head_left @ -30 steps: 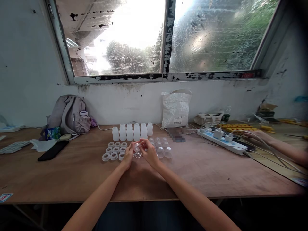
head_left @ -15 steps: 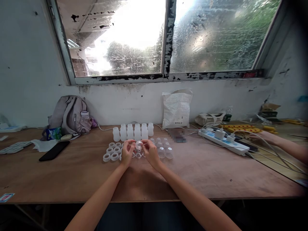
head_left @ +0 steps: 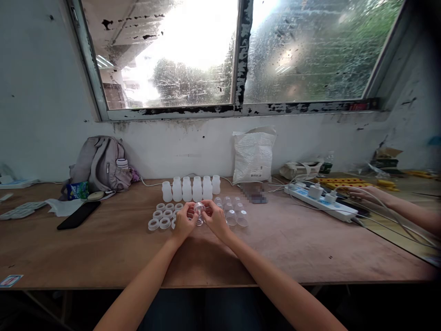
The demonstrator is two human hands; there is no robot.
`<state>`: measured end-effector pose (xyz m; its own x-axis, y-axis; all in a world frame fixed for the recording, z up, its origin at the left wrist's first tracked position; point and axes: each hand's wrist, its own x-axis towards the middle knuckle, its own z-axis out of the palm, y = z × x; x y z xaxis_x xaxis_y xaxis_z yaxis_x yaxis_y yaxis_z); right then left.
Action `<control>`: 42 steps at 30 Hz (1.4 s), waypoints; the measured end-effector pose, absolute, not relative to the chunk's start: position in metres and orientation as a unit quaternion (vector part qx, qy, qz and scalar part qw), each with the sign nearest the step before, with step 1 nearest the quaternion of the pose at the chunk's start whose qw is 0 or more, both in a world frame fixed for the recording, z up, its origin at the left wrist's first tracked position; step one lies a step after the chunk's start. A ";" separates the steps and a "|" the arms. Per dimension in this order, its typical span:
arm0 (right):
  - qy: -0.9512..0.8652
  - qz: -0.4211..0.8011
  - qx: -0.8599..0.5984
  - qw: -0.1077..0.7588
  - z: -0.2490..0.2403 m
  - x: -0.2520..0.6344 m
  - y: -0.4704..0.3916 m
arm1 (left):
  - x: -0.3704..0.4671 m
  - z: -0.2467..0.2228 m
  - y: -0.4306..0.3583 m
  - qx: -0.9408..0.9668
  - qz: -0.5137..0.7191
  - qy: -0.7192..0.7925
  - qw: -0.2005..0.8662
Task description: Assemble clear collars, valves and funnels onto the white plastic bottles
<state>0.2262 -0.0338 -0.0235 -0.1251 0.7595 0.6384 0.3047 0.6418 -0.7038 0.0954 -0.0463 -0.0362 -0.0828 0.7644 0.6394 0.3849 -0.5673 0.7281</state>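
Between the fingers of my left hand (head_left: 185,219) and my right hand (head_left: 214,218) is a small clear round plastic piece (head_left: 199,208). Both hands pinch it from the sides, just above the table. Below it sits another clear piece (head_left: 199,222), partly hidden by my fingers. To the left of my left hand stand rows of translucent screw rings (head_left: 164,223). Clear domed caps (head_left: 231,218) are lined up beside my right hand. Behind the hands, frosted white bottles (head_left: 186,190) stand upright in rows.
A black phone (head_left: 78,215) and a grey backpack (head_left: 98,163) are on the left. A white plastic bag (head_left: 254,156) leans on the wall. At right lie a power strip (head_left: 322,202) with cables and yellow parts (head_left: 349,184), where another person's hand (head_left: 367,194) reaches in.
My left hand has turned a little and moved slightly right, around the clear piece, which appears tilted differently. The other person's hand at the right has shifted slightly left.
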 end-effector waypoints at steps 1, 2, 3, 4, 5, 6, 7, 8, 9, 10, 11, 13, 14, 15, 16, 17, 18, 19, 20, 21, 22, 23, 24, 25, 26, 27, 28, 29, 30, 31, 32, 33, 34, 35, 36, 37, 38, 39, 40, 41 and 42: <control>-0.720 0.210 -0.368 0.550 -0.024 0.226 -0.033 | 0.096 -0.037 -0.046 0.663 0.588 0.437 0.158; -0.719 0.212 -0.367 0.550 -0.024 0.226 -0.033 | 0.096 -0.037 -0.046 0.666 0.584 0.437 0.155; -0.719 0.214 -0.366 0.551 -0.024 0.226 -0.033 | 0.096 -0.038 -0.046 0.668 0.581 0.438 0.153; -0.718 0.217 -0.365 0.551 -0.024 0.226 -0.033 | 0.096 -0.038 -0.045 0.670 0.579 0.440 0.151; -0.718 0.219 -0.364 0.551 -0.025 0.226 -0.033 | 0.096 -0.039 -0.045 0.671 0.577 0.441 0.148; -0.718 0.222 -0.363 0.551 -0.025 0.226 -0.033 | 0.096 -0.040 -0.044 0.673 0.575 0.443 0.146; -0.718 0.226 -0.362 0.550 -0.025 0.226 -0.033 | 0.096 -0.040 -0.044 0.674 0.573 0.444 0.145; -0.718 0.230 -0.361 0.549 -0.025 0.226 -0.033 | 0.096 -0.040 -0.043 0.674 0.571 0.445 0.143; -0.718 0.233 -0.360 0.548 -0.025 0.226 -0.033 | 0.096 -0.041 -0.043 0.675 0.570 0.447 0.141; -0.718 0.237 -0.359 0.547 -0.025 0.225 -0.033 | 0.096 -0.041 -0.043 0.675 0.569 0.448 0.139; -0.719 0.240 -0.358 0.546 -0.024 0.225 -0.034 | 0.096 -0.041 -0.043 0.675 0.569 0.450 0.137; -0.720 0.245 -0.357 0.543 -0.024 0.225 -0.034 | 0.095 -0.041 -0.043 0.677 0.567 0.451 0.134; -0.720 0.247 -0.357 0.541 -0.024 0.225 -0.034 | 0.095 -0.040 -0.044 0.678 0.566 0.451 0.133; -0.720 0.248 -0.359 0.540 -0.024 0.225 -0.034 | 0.095 -0.040 -0.044 0.679 0.564 0.450 0.132; -0.719 0.249 -0.362 0.538 -0.024 0.225 -0.034 | 0.095 -0.039 -0.044 0.681 0.563 0.450 0.132; -0.719 0.250 -0.365 0.537 -0.024 0.225 -0.034 | 0.095 -0.039 -0.045 0.682 0.561 0.451 0.131; -0.718 0.250 -0.368 0.535 -0.025 0.225 -0.034 | 0.095 -0.039 -0.045 0.683 0.560 0.451 0.130; -0.717 0.249 -0.371 0.534 -0.025 0.224 -0.034 | 0.095 -0.038 -0.045 0.683 0.559 0.452 0.129; -0.716 0.247 -0.375 0.534 -0.026 0.224 -0.034 | 0.095 -0.038 -0.045 0.683 0.558 0.454 0.127; -0.714 0.245 -0.380 0.534 -0.027 0.223 -0.035 | 0.094 -0.037 -0.045 0.683 0.557 0.455 0.125; -0.713 0.241 -0.384 0.535 -0.027 0.222 -0.035 | 0.094 -0.037 -0.045 0.683 0.557 0.456 0.124; -0.711 0.237 -0.388 0.536 -0.027 0.221 -0.036 | 0.094 -0.037 -0.045 0.682 0.558 0.458 0.122; -0.711 0.233 -0.392 0.536 -0.028 0.220 -0.036 | 0.094 -0.037 -0.045 0.680 0.558 0.459 0.122; -0.711 0.229 -0.393 0.536 -0.027 0.220 -0.037 | 0.094 -0.037 -0.045 0.679 0.559 0.460 0.123; -0.713 0.225 -0.393 0.535 -0.027 0.220 -0.037 | 0.095 -0.037 -0.046 0.678 0.560 0.459 0.125; -0.716 0.220 -0.392 0.534 -0.027 0.220 -0.038 | 0.095 -0.037 -0.046 0.677 0.561 0.458 0.129; -0.719 0.215 -0.390 0.533 -0.026 0.221 -0.038 | 0.096 -0.037 -0.047 0.678 0.561 0.456 0.134; -0.722 0.209 -0.388 0.533 -0.025 0.221 -0.038 | 0.096 -0.037 -0.048 0.680 0.560 0.453 0.140; -0.725 0.202 -0.386 0.534 -0.024 0.222 -0.039 | 0.097 -0.037 -0.048 0.682 0.558 0.449 0.147; -0.726 0.194 -0.384 0.536 -0.023 0.223 -0.039 | 0.097 -0.037 -0.049 0.684 0.557 0.446 0.153; -0.727 0.188 -0.383 0.538 -0.023 0.223 -0.039 | 0.098 -0.037 -0.050 0.685 0.556 0.443 0.158; -0.728 0.182 -0.381 0.540 -0.022 0.224 -0.039 | 0.098 -0.037 -0.050 0.685 0.557 0.441 0.162; -0.729 0.179 -0.378 0.541 -0.021 0.224 -0.040 | 0.098 -0.037 -0.050 0.684 0.558 0.440 0.165; -0.732 0.178 -0.375 0.541 -0.020 0.224 -0.040 | 0.097 -0.037 -0.050 0.682 0.560 0.439 0.167; -0.734 0.178 -0.371 0.540 -0.020 0.225 -0.040 | 0.097 -0.037 -0.050 0.679 0.563 0.440 0.168; -0.736 0.178 -0.369 0.539 -0.020 0.225 -0.040 | 0.097 -0.036 -0.050 0.676 0.566 0.441 0.169; -0.737 0.179 -0.367 0.538 -0.019 0.225 -0.040 | 0.096 -0.036 -0.050 0.673 0.569 0.442 0.169; -0.738 0.179 -0.367 0.537 -0.019 0.225 -0.040 | 0.096 -0.036 -0.050 0.670 0.572 0.443 0.170; -0.737 0.179 -0.368 0.537 -0.019 0.225 -0.040 | 0.096 -0.036 -0.049 0.667 0.574 0.443 0.171; -0.737 0.178 -0.370 0.537 -0.020 0.225 -0.040 | 0.096 -0.036 -0.049 0.665 0.576 0.443 0.172; -0.736 0.178 -0.370 0.538 -0.020 0.225 -0.040 | 0.096 -0.036 -0.049 0.664 0.577 0.442 0.174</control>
<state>0.2250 -0.0400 -0.0198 -0.1476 0.7371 0.6595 0.3539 0.6620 -0.6607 0.0958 -0.0491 -0.0360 -0.0584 0.7880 0.6129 0.3866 -0.5482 0.7416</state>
